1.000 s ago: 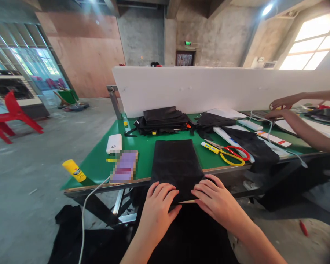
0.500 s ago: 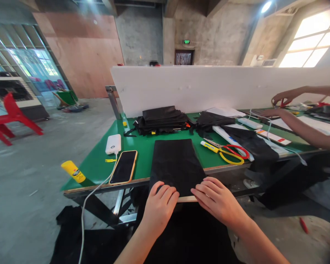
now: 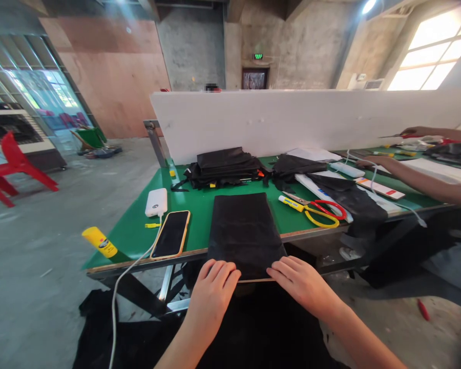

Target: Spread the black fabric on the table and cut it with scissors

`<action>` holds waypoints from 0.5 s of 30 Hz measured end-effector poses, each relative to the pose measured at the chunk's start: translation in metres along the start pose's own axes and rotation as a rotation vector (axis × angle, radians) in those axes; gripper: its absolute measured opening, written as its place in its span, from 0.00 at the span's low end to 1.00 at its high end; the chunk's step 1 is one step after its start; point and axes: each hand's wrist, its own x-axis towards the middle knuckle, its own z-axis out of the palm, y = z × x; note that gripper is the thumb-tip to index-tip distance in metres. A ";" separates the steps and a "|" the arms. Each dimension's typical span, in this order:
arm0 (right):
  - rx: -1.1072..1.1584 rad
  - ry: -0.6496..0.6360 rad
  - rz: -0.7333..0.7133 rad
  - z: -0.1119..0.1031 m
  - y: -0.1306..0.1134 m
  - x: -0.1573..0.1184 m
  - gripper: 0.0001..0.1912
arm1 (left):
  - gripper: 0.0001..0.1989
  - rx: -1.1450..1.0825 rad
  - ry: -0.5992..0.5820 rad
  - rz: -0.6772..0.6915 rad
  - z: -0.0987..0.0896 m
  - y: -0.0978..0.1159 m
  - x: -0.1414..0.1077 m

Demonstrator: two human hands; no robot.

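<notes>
The black panel (image 3: 244, 228) at the near edge looks smooth and mostly dull, over a green tabletop (image 3: 134, 223) with a slick, plastic-like sheen. Right, the scissors (image 3: 311, 206) pair metal blades with smooth plastic handles; left, the smartphone (image 3: 171, 234) has a glossy, glass-like screen. The far black fabric stack (image 3: 225, 166) appears matt, as does the concrete floor (image 3: 84, 197).

No text can be read. Marks on the far green sign (image 3: 258, 56) and the near left yellow tube (image 3: 100, 243) are too small.
</notes>
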 end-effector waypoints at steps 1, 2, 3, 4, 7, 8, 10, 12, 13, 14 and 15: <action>0.000 0.000 -0.001 0.000 0.000 0.000 0.13 | 0.16 -0.006 -0.022 -0.020 -0.003 0.000 -0.003; 0.001 -0.002 -0.001 0.000 0.000 0.001 0.14 | 0.17 -0.008 -0.045 -0.035 -0.006 0.001 -0.006; 0.002 -0.011 -0.001 0.001 -0.001 0.000 0.13 | 0.19 -0.007 -0.065 -0.047 -0.008 0.003 -0.009; 0.003 -0.027 -0.003 0.002 -0.001 0.000 0.13 | 0.20 -0.004 -0.077 -0.052 -0.009 0.005 -0.010; 0.007 -0.094 -0.018 0.004 -0.001 -0.001 0.11 | 0.16 -0.006 -0.039 -0.041 -0.009 0.011 -0.010; 0.014 -0.115 -0.018 0.004 0.000 -0.001 0.11 | 0.14 -0.011 -0.016 -0.036 -0.007 0.013 -0.008; 0.043 -0.150 -0.003 0.005 0.001 -0.001 0.11 | 0.12 -0.017 0.012 -0.018 -0.002 0.014 -0.003; 0.078 -0.168 0.018 0.004 0.002 -0.001 0.11 | 0.13 -0.011 0.010 0.009 0.003 0.013 0.001; 0.092 -0.174 0.024 0.004 0.003 -0.001 0.11 | 0.13 -0.002 0.005 0.028 0.005 0.012 0.004; 0.102 -0.177 0.028 0.004 0.003 0.000 0.11 | 0.14 0.009 -0.005 0.052 0.006 0.011 0.005; 0.109 -0.177 0.029 0.004 0.004 0.000 0.11 | 0.14 0.020 -0.019 0.084 0.006 0.009 0.007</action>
